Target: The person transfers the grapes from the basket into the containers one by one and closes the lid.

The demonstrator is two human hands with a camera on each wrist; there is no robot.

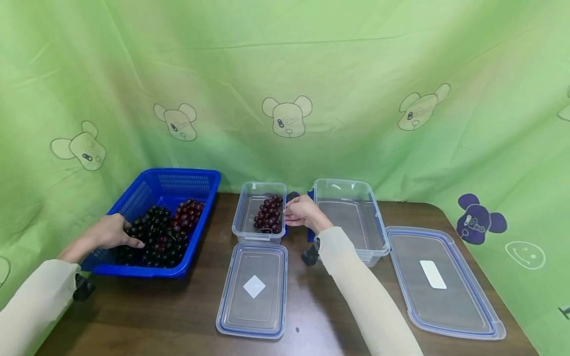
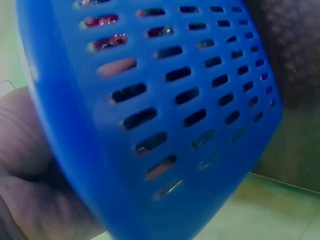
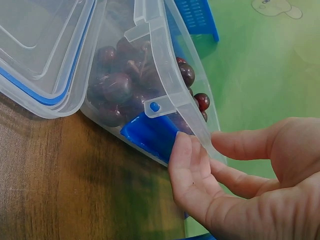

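Left hand [image 1: 111,233] among dark grapes [image 1: 156,222], 9 o'clock in basket [image 1: 138,270]; cannot tell its grip. Right hand [image 1: 304,212] pinches small box [image 1: 258,236] rim, 3 o'clock.

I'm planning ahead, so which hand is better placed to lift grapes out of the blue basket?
Probably the left hand: it reaches into the blue basket at the dark grapes, while the right hand is away from it, gripping the small container.

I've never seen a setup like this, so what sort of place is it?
Perhaps a makeshift demonstration corner: a green printed cloth hangs behind a brown table bearing a blue basket of dark grapes.
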